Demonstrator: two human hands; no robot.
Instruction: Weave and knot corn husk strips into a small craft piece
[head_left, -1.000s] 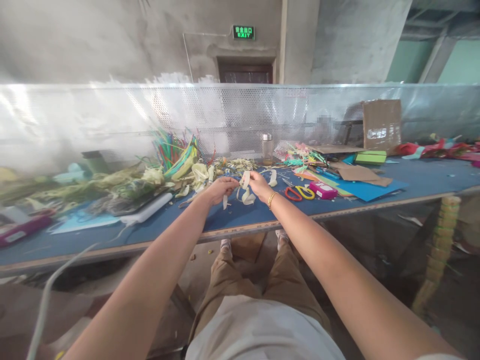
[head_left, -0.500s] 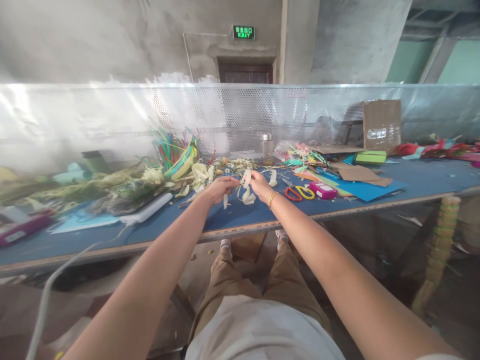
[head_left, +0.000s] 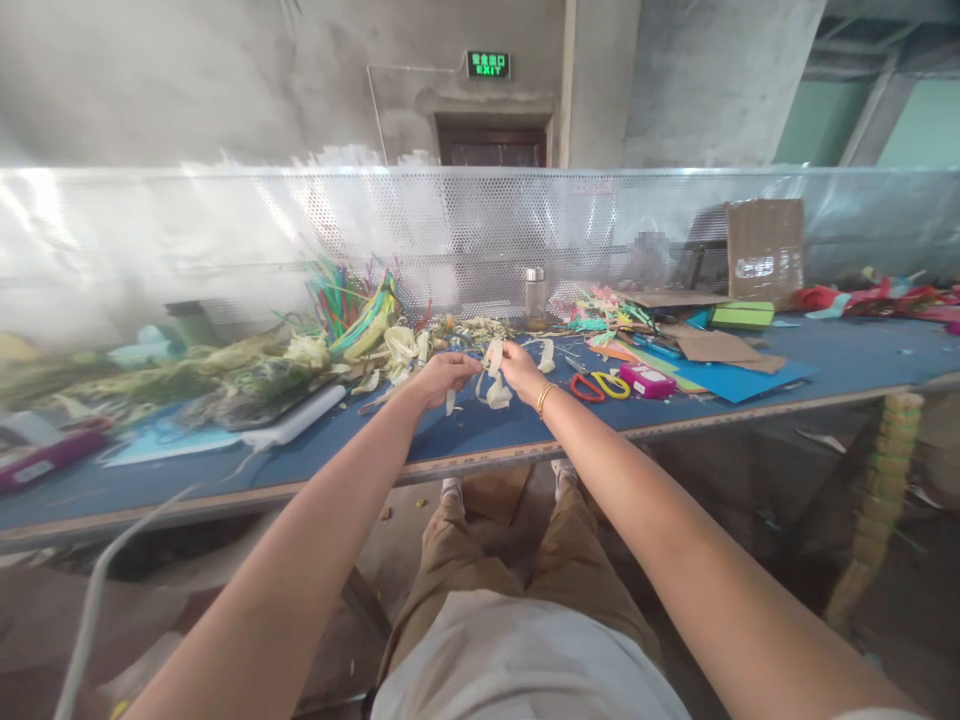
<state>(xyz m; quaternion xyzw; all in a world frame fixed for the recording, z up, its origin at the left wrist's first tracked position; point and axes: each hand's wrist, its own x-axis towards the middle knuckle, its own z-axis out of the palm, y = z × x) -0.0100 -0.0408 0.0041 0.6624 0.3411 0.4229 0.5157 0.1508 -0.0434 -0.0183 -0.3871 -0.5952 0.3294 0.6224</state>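
Above the blue tabletop [head_left: 480, 428], my two hands nearly meet at the fingertips. My right hand [head_left: 520, 368] pinches a pale cream strip [head_left: 495, 355], with curled cream pieces [head_left: 497, 394] hanging just below it. My left hand [head_left: 444, 378] has its fingers pressed together close to the strip; a short pale piece [head_left: 450, 402] hangs under it, and what lies between its fingertips is too small to make out. Right of my hands are red-handled scissors [head_left: 586, 388] and a yellow-handled pair [head_left: 611, 385].
A glass bottle [head_left: 535, 300] stands behind my hands. Coloured stems [head_left: 345, 305] and crumpled green material [head_left: 262, 385] lie left, beside a white power strip [head_left: 300, 415]. To the right are a magenta box [head_left: 647, 380], blue sheets [head_left: 742, 378] and cardboard [head_left: 765, 250].
My left hand has moved slightly right, its fingertips closer to my right hand. My right hand still pinches the cream strip in nearly the same place.
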